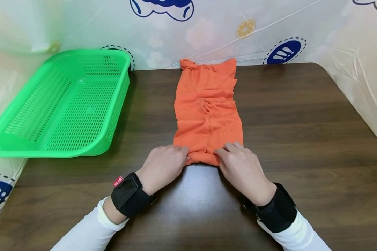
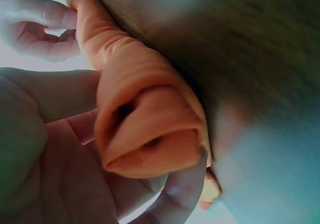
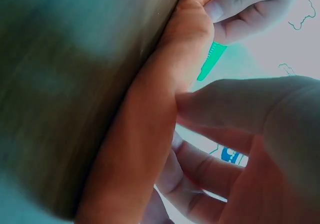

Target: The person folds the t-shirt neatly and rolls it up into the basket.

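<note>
An orange garment, folded into a long strip, lies on the table with its near edge turned over into a small roll. My left hand grips the left end of that roll. In the left wrist view, the roll's open end shows layered fabric between thumb and fingers. At the right end, my right hand pinches the same rolled edge. Its thumb presses against the roll in the right wrist view, with the other fingers curled behind. The exact kind of garment cannot be told.
A green plastic basket with slotted walls stands at the left of the brown wooden table. Behind the table hangs a pale patterned sheet, which also runs down both sides.
</note>
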`<state>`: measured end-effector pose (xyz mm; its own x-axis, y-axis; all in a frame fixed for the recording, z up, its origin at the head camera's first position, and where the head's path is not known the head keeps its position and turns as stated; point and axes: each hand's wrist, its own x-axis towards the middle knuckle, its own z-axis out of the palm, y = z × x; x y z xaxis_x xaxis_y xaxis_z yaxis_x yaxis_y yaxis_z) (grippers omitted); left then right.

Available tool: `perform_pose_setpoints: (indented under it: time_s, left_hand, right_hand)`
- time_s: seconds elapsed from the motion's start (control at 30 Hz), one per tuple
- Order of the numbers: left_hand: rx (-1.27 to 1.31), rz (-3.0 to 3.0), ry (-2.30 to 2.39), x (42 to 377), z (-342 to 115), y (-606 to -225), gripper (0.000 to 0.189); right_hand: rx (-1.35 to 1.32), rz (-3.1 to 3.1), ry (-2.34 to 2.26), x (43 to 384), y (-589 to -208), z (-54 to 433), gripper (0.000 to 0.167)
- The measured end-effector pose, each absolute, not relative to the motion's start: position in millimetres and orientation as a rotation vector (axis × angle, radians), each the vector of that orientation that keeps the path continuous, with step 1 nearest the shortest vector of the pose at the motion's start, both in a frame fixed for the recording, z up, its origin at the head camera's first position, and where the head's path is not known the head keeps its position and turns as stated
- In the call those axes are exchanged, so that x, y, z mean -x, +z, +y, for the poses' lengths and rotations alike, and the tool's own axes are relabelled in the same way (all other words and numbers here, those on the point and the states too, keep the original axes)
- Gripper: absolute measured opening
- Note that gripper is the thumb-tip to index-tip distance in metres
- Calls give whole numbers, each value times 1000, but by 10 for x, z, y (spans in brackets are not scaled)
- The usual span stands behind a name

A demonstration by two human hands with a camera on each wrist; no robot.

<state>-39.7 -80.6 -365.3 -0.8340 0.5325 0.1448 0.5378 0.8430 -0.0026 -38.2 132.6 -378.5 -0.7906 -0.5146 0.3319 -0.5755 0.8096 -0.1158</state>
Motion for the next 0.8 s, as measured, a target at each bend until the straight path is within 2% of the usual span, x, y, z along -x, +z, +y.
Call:
perform_pose_setpoints:
  time_s: [0.1,0.33,0.57,0.8]
  left_hand:
    - [831,-2910,-69,406,-809,-3647,24]
    - [820,-2915,-84,412,-809,-3651,25]
    - [841,-2911,-63,410,-820,-3656,29]
    - [841,-2955,-57,419,-840,-3644,30]
  right_hand:
    - [-855,-2723,302,378,-3785,1323,14]
    - [-900,-2773,252,370,-3789,1329,32]
    - [-880,-2762,329,372,-3793,1332,23]
    - [-861,-2796,356,367,-3790,1337,24]
